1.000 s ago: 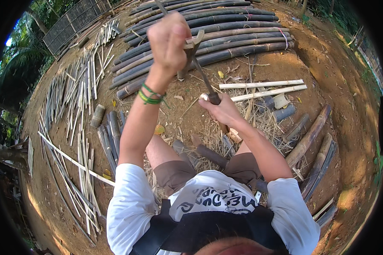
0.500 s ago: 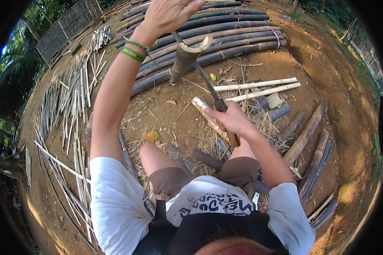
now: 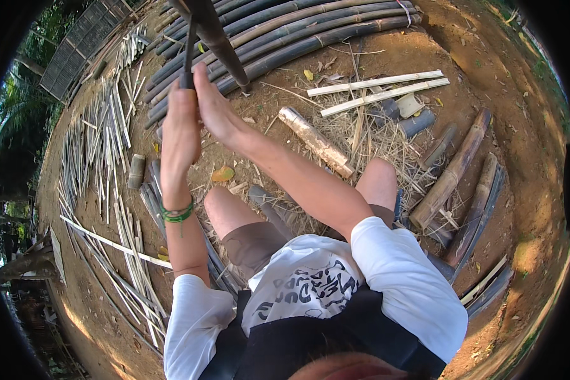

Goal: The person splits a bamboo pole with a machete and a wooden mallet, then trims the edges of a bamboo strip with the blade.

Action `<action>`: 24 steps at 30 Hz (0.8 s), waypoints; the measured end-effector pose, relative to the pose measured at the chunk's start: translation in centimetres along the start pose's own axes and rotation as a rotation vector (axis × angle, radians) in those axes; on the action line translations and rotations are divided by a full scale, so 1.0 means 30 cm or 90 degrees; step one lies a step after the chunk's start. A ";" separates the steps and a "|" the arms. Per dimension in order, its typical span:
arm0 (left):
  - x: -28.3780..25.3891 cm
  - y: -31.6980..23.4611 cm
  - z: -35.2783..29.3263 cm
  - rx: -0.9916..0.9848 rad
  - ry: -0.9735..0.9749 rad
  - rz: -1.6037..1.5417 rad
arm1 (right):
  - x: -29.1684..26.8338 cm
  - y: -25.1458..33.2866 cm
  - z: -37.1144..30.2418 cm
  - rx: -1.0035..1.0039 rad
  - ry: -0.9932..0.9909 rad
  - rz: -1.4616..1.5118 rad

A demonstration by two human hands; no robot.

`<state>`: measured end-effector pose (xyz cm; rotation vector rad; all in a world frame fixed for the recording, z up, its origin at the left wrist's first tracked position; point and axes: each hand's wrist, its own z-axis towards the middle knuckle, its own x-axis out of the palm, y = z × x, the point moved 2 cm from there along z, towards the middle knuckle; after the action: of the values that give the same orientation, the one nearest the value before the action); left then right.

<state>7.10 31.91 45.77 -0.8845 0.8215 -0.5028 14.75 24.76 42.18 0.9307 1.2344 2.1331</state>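
Splitting looks to be the step in hand: both hands meet at the handle [image 3: 187, 80] of a knife [image 3: 189, 47], far and left of the knees, its blade beside or across an upright, tilted tube [image 3: 221, 50]. Whether the blade is sunk in the tube I cannot tell; the tube's top runs out of view, and its foot is on the ground before the poles [image 3: 326, 40]. The left hand [image 3: 180, 130] seems curled at the handle, but its fingers are mostly turned away; the right hand [image 3: 225, 114] lies against it with a straight digit up along the handle, and how far either is closed cannot be told. The next move, I judge, calls for a firm hold, the blade in line with the grain, and fingers clear of its edge.

Half a second ago the right hand held the handle farther right, above the log [image 3: 316, 140], with the left raised open at the far side. Now the hands are together, and the log lies uncovered, near the slats [image 3: 385, 97].
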 end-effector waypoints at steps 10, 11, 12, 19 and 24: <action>-0.326 0.119 0.221 -0.058 -0.019 0.239 | -1.024 -0.940 -0.481 0.446 -0.013 -0.898; -0.472 0.188 0.179 -0.088 -0.039 0.285 | -0.918 -0.920 -0.541 0.608 -0.019 -0.988; -0.473 0.187 0.263 -0.071 0.002 0.304 | -1.090 -0.985 -0.639 0.662 -0.116 -0.996; -0.528 0.184 0.366 -0.067 0.026 0.318 | -1.172 -0.975 -0.645 0.610 0.014 -1.034; -0.529 0.171 0.424 -0.033 0.037 0.341 | -1.073 -0.874 -0.588 0.618 -0.080 -0.520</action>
<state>8.05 51.65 52.78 -0.6614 1.0820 -0.0378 24.05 4.74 2.84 0.6696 2.1419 0.7903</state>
